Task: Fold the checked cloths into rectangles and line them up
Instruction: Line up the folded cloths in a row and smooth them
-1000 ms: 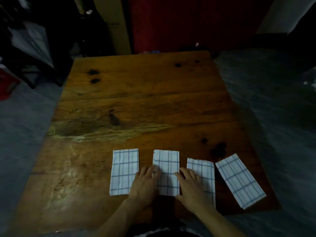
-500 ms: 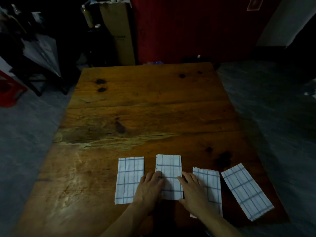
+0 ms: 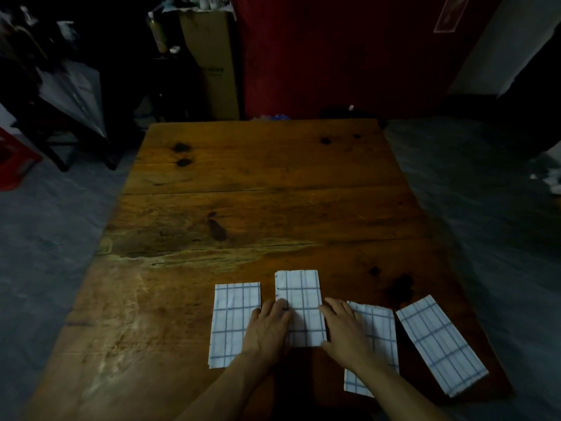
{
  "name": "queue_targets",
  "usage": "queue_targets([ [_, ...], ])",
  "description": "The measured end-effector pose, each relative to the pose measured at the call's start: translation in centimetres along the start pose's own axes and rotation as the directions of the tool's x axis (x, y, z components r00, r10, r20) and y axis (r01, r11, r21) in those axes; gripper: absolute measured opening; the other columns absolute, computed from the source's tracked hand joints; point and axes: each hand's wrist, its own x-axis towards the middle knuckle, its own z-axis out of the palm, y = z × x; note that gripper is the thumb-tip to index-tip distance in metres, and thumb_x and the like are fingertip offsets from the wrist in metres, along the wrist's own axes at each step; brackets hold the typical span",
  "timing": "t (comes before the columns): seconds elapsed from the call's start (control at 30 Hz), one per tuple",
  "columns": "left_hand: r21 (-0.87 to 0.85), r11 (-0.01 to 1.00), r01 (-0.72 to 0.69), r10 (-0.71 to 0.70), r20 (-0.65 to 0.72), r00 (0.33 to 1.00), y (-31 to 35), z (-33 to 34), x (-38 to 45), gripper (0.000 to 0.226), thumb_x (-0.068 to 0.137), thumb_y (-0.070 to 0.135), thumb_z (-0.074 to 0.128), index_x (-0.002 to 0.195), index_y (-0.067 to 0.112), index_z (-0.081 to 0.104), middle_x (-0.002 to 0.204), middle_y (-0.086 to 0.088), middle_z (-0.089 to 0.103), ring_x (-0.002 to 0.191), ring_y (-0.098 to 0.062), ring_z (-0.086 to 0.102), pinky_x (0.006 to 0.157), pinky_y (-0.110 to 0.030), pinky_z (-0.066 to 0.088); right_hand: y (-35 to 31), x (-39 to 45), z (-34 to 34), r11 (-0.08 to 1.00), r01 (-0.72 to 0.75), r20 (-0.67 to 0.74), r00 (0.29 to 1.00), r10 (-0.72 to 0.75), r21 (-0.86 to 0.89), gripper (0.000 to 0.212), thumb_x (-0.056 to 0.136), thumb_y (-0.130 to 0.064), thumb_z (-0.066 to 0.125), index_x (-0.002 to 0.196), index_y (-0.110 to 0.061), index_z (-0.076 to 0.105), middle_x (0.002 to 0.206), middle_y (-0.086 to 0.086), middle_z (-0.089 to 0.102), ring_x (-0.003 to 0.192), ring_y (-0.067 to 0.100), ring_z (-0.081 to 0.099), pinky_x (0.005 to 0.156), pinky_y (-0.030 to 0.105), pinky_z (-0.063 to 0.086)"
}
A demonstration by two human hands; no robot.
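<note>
head view: four folded checked cloths lie in a rough row near the table's [image 3: 273, 183] front edge
risk: cloth 2 [image 3: 299, 305] sits further up than its neighbours; pushed unevenly by either hand, it could skew or its fold could open; i judge that the likeliest slip
risk 2: cloth 4 [image 3: 440, 341] lies tilted, close to the right edge; a careless nudge might send a corner over
left hand [image 3: 268, 328]: flat, fingers straight and close together; fingertips on cloth 2's left edge, palm over cloth 1 [image 3: 232, 320]
right hand [image 3: 344, 328]: flat, fingers slightly spread, at cloth 2's right edge; it overlaps cloth 3 [image 3: 378, 332]
cloth 2: between the two hands, pressed to the wood, nothing pinched
row: not yet even; cloth 3 lower
</note>
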Motion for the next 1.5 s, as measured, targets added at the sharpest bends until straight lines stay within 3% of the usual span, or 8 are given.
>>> queue_targets([
  [0.23, -0.038, 0.997, -0.073, 0.071, -0.059, 0.996, 0.7, 0.1, 0.3, 0.067, 0.091, 0.041, 0.06, 0.148, 0.027, 0.027, 0.158, -0.002, 0.018, 0.145, -0.027, 0.014, 0.118, -0.046, 0.017, 1.5, -2.8, -0.5, 0.976, -0.151, -0.089, 0.982, 0.166, 0.158, 0.069, 0.089, -0.037, 0.065, 0.149, -0.027, 0.031, 0.159, -0.004, 0.018, 0.147, 0.015, 0.013, 0.118, 0.034, 0.018],
  [0.43, -0.089, 0.976, -0.199, 0.19, -0.106, 0.976, 3.3, 1.2, 1.0, 0.067, 0.091, 0.044, 0.059, 0.148, 0.025, 0.028, 0.157, -0.004, 0.023, 0.144, -0.027, 0.018, 0.116, -0.046, 0.021, 4.1, -7.6, 0.2, 0.921, -0.339, -0.046, 0.934, 0.353, 0.192, 0.069, 0.086, -0.038, 0.067, 0.145, -0.026, 0.033, 0.153, -0.002, 0.027, 0.137, 0.016, 0.025, 0.116, 0.039, 0.026],
  [0.57, -0.074, 0.951, -0.302, 0.295, -0.09, 0.951, 6.0, 1.8, 1.1, 0.06, 0.092, 0.042, 0.058, 0.146, 0.027, 0.035, 0.159, -0.003, 0.022, 0.147, -0.027, 0.015, 0.118, -0.047, 0.019, 5.7, -10.7, 1.1, 0.903, -0.388, -0.016, 0.917, 0.398, 0.182, 0.078, 0.08, -0.039, 0.072, 0.145, -0.026, 0.031, 0.151, -0.002, 0.025, 0.136, 0.017, 0.025, 0.115, 0.039, 0.027],
  [0.73, -0.031, 0.928, -0.372, 0.364, -0.148, 0.92, 8.8, 3.0, -0.2, 0.059, 0.091, 0.036, 0.057, 0.145, 0.025, 0.035, 0.154, 0.001, 0.029, 0.143, -0.024, 0.019, 0.116, -0.043, 0.021, 7.8, -12.4, 2.8, 0.94, -0.294, -0.028, 0.952, 0.303, 0.174, 0.085, 0.078, -0.043, 0.072, 0.149, -0.029, 0.026, 0.155, -0.004, 0.019, 0.141, 0.016, 0.021, 0.117, 0.038, 0.023],
  [0.9, 0.038, 0.936, -0.35, 0.351, -0.044, 0.935, 11.2, 4.1, -0.4, 0.069, 0.092, 0.04, 0.057, 0.15, 0.025, 0.023, 0.157, -0.004, 0.02, 0.145, -0.029, 0.015, 0.117, -0.049, 0.021, 10.3, -12.2, 3.6, 0.971, -0.166, -0.055, 0.983, 0.178, 0.171, 0.073, 0.086, -0.039, 0.065, 0.148, -0.031, 0.028, 0.159, -0.008, 0.013, 0.146, 0.012, 0.009, 0.12, 0.036, 0.015],
  [1.13, 0.07, 0.978, -0.196, 0.203, -0.1, 0.974, 13.3, 5.6, -1.3, 0.061, 0.073, 0.043, 0.072, 0.128, 0.027, 0.052, 0.14, -0.002, 0.049, 0.13, -0.028, 0.044, 0.1, -0.046, 0.045, 13.3, -11.3, 3.6, 0.98, 0.019, -0.093, 0.996, 0.0, 0.199, 0.067, 0.09, -0.039, 0.063, 0.149, -0.029, 0.032, 0.161, -0.006, 0.012, 0.149, 0.015, 0.002, 0.119, 0.035, 0.007],
  [1.37, 0.059, 0.998, -0.017, 0.026, -0.166, 0.986, 15.2, 5.4, -1.2, 0.062, 0.063, 0.042, 0.079, 0.118, 0.022, 0.061, 0.129, -0.003, 0.057, 0.123, -0.027, 0.05, 0.096, -0.045, 0.047, 13.6, -8.4, 1.8, 0.992, 0.098, -0.052, 0.994, -0.095, 0.079, 0.063, 0.092, -0.029, 0.058, 0.148, -0.025, 0.031, 0.162, 0.0, 0.011, 0.15, 0.019, 0.001, 0.12, 0.042, 0.012],
  [1.5, 0.07, 0.998, 0.001, 0.01, -0.159, 0.987, 14.6, 4.5, 0.5, 0.058, 0.075, 0.041, 0.072, 0.129, 0.024, 0.054, 0.14, -0.002, 0.05, 0.134, -0.027, 0.04, 0.108, -0.047, 0.038, 13.5, -6.7, 0.8, 0.994, 0.105, -0.053, 0.993, -0.103, 0.024, 0.065, 0.092, -0.034, 0.059, 0.149, -0.025, 0.029, 0.162, 0.001, 0.012, 0.15, 0.02, 0.004, 0.12, 0.041, 0.009],
])
